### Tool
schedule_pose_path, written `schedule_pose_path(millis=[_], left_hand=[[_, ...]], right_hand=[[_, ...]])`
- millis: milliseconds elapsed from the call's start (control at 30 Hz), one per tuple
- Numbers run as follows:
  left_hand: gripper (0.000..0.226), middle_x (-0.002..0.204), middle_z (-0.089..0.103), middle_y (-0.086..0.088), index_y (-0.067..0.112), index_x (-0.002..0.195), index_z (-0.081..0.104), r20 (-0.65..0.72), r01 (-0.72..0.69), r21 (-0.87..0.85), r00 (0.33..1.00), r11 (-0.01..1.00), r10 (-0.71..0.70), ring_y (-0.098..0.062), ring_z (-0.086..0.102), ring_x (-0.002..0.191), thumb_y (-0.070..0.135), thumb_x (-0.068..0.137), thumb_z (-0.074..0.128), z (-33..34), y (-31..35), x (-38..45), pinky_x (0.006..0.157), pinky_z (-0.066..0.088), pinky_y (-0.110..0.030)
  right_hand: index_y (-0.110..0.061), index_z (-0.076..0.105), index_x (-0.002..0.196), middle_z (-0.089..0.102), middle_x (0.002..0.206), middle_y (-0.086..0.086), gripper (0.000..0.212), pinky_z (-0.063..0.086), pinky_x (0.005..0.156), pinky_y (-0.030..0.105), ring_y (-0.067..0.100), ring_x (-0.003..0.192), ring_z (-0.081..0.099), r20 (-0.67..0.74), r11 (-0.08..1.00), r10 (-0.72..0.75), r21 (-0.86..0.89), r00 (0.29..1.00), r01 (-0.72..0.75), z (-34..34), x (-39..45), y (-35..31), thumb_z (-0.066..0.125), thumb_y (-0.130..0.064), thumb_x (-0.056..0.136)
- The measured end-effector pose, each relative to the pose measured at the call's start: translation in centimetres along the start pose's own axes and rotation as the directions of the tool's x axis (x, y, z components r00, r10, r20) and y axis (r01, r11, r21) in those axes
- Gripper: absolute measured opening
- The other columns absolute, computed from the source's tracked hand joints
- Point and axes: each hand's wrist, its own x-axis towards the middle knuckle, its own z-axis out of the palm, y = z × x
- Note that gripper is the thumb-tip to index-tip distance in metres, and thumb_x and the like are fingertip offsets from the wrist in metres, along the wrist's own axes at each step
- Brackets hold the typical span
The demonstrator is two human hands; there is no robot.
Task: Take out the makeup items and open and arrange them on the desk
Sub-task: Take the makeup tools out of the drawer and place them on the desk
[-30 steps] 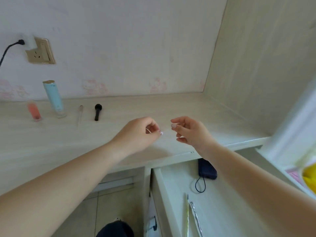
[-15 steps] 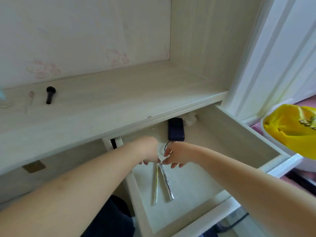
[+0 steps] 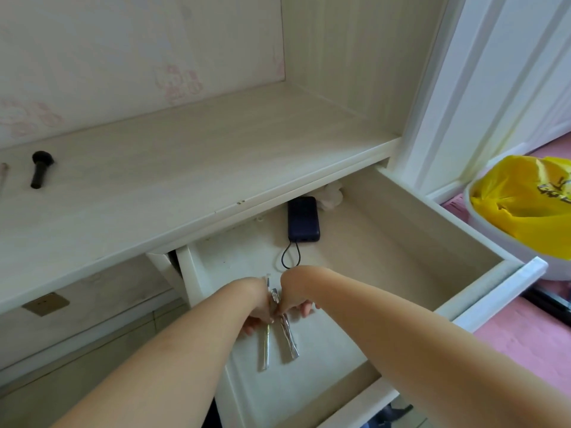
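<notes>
Both my hands reach down into the open drawer (image 3: 463,239). Two thin silver foil-wrapped sticks lie side by side on its floor. My left hand (image 3: 256,304) pinches the left silver stick (image 3: 265,347) near its upper part. My right hand (image 3: 293,291) pinches the right silver stick (image 3: 289,338) close beside it, so the fingertips of both hands almost touch. The upper ends of the sticks show between my wrists. On the desk (image 3: 185,168) at the far left lie a short black brush (image 3: 40,173) and the tip of a thin clear stick (image 3: 3,174).
A dark blue power bank (image 3: 302,219) with a looped cord (image 3: 290,254) lies at the back of the drawer, next to a crumpled white thing (image 3: 330,196). A white bin with a yellow bag (image 3: 525,208) stands right of the drawer. A cabinet wall rises at the right.
My hands dropped from above the desk into the drawer and moved toward me onto the two silver sticks. The view swung right and down, so the tubes on the desk left the frame.
</notes>
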Motion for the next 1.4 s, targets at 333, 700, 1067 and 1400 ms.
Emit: schedule_pose_path(millis=[333,700,1067,1400], left_hand=[[0.023,0.065,0.052,-0.006,0.006,0.071,0.047,0.007,0.006,-0.075,1.0,0.997,-0.006,-0.012,0.049,0.05,0.01,0.092,0.038,0.0,0.4,-0.2,0.052,0.045,-0.023],[0.016,0.089,0.07,-0.008,0.004,0.094,0.063,-0.316,-0.31,-0.227,0.92,0.923,0.232,-0.018,0.072,0.082,0.015,0.085,0.054,-1.1,-0.6,-5.1,0.07,0.06,-0.03],[0.005,0.096,0.073,-0.009,0.013,0.09,0.057,-0.601,-0.648,-0.599,0.752,0.469,0.271,-0.016,0.072,0.084,0.011,0.086,0.054,-5.4,-4.4,-11.8,0.065,0.058,-0.028],[0.006,0.085,0.069,-0.005,0.011,0.089,0.061,-0.714,-0.71,-0.699,0.7,0.092,-0.021,-0.013,0.068,0.067,0.01,0.09,0.056,-11.3,-13.1,-11.3,0.058,0.053,-0.026]], right_hand=[[-0.013,0.058,0.063,0.06,0.054,-0.003,0.025,0.052,0.067,0.026,0.016,0.065,0.063,-0.029,1.0,0.024,-0.014,0.999,-0.025,-0.4,0.1,-0.2,0.05,-0.021,0.085],[-0.01,0.062,0.087,0.071,0.089,0.001,0.013,0.058,0.07,0.026,0.009,0.08,0.07,-0.332,0.861,-0.02,0.474,0.943,0.185,-2.5,-6.2,5.2,0.054,-0.021,0.089],[-0.017,0.057,0.096,0.071,0.092,0.003,0.007,0.06,0.067,0.03,0.011,0.081,0.071,-0.645,0.513,-0.052,0.638,0.763,0.574,-7.5,-11.8,0.7,0.059,-0.013,0.09],[-0.022,0.06,0.101,0.063,0.081,-0.003,0.015,0.054,0.066,0.024,0.008,0.073,0.064,-0.697,0.34,-0.072,0.655,0.713,0.674,-14.5,-8.5,-8.9,0.049,-0.017,0.094]])
